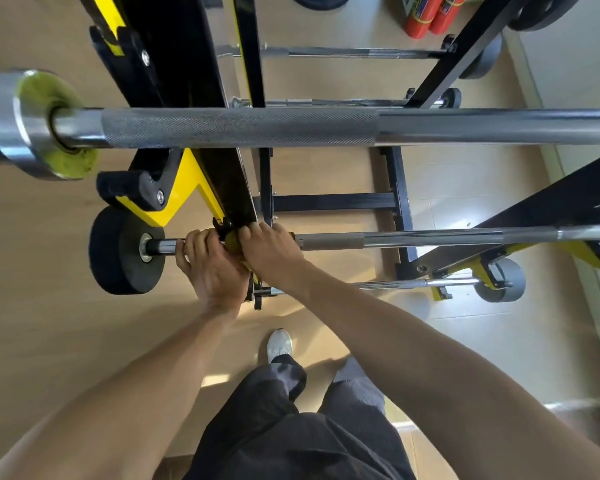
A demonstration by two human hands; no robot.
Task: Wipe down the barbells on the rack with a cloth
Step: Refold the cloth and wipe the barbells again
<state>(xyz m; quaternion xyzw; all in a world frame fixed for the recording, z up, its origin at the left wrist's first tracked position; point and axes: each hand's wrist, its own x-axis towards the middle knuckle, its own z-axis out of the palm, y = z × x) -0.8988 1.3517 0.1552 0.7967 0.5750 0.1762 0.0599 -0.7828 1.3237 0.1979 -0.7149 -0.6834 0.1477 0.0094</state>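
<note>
Mid-task, by the look of it: left hand [208, 261] and right hand [269, 251] together at centre frame, each grip curled round a yellow cloth [232, 241] on the lower barbell [395, 239]. Remaining bars, including the thick barbell [239, 128] across the upper frame, seemingly still unwiped. Cloth mostly hidden under fingers; cleanliness hard to judge.

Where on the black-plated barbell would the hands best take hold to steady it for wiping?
On the bare shaft just inside the black plate, gripped from above. The bar lies level across the rack, and the left hand and right hand already wrap it there.
</note>
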